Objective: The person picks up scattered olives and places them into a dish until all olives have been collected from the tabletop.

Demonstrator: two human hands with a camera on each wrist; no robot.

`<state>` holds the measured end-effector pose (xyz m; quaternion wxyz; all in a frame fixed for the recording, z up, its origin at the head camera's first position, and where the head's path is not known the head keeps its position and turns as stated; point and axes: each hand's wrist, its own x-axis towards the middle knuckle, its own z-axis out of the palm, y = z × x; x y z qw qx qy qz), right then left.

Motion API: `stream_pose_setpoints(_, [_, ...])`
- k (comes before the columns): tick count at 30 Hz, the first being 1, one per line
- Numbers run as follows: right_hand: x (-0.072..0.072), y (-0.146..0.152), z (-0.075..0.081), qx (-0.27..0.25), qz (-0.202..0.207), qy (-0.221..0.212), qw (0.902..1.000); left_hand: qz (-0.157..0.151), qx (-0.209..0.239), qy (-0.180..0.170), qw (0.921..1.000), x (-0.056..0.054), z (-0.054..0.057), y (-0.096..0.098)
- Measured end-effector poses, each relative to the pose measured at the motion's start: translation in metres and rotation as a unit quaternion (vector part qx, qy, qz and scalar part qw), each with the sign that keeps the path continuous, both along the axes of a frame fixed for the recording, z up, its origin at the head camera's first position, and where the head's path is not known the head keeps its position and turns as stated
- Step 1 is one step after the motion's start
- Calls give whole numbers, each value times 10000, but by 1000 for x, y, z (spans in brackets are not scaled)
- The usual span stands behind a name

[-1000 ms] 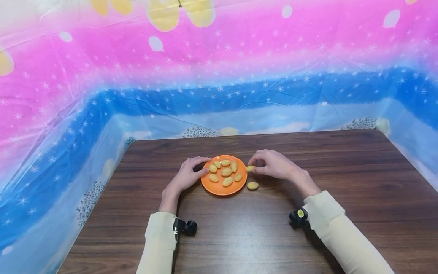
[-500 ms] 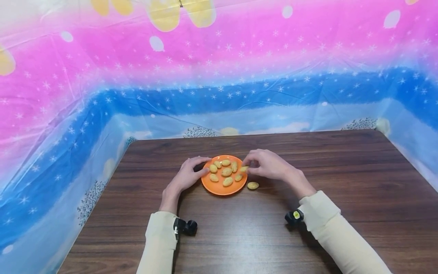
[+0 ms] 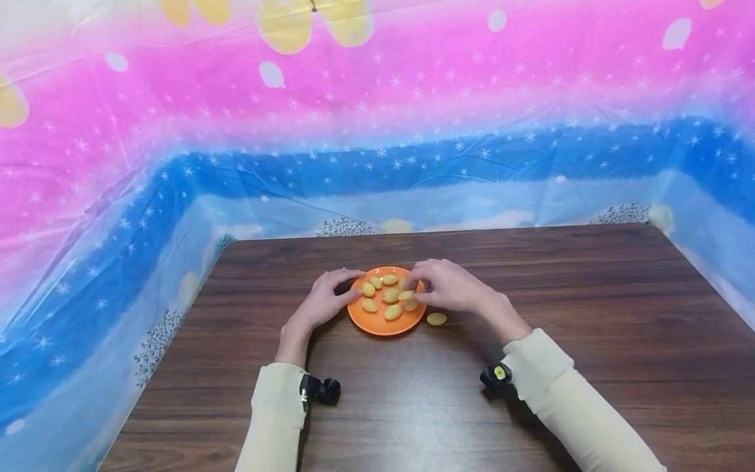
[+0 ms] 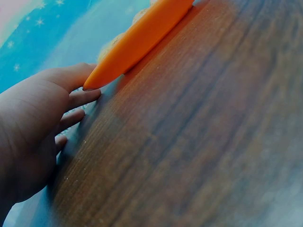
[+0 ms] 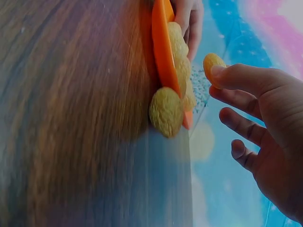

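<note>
An orange plate [image 3: 377, 326] bearing several tan, wrinkled walnuts [image 3: 391, 295] sits on the table. At its left rim is my left hand [image 3: 324, 298], thumb and forefinger touching the edge with fingers fairly straight. Over the plate's right side, my right hand [image 3: 451, 283] pinches one walnut [image 5: 213, 66] between thumb and forefinger; its other fingers are spread in the right wrist view. That held nut is raised above the plate there. Just right of the plate, a single walnut [image 3: 436, 319] lies on the table. My right fingers partly hide the nuts on that side.
The brown wooden table [image 3: 377, 406] extends around the plate on all sides. Behind it hangs a pink and blue printed cloth [image 3: 377, 131]. Black wrist cameras [image 3: 321, 390] sit at both cream sleeves.
My right hand has carried the pinched walnut leftward from beside the plate to over its right part. The left hand stays at the rim, and the loose walnut has not moved.
</note>
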<state>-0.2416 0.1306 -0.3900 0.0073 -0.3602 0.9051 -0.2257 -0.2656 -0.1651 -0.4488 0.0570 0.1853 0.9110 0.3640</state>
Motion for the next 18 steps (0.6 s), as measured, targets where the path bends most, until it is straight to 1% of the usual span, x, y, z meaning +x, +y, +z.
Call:
stream_pose_setpoints(9, [1,-20,0,73,152,-129,9998,-20,-9,48,10000,-1,0,0])
stream_pose_setpoints(14, [3,-31,0,56,310,-112,9994,1,26,12,10000,0,1,0])
stream_pose_setpoints(18, [4,-38,-2,26,393,-180,9991,19,75,-8,10000,1,2,0])
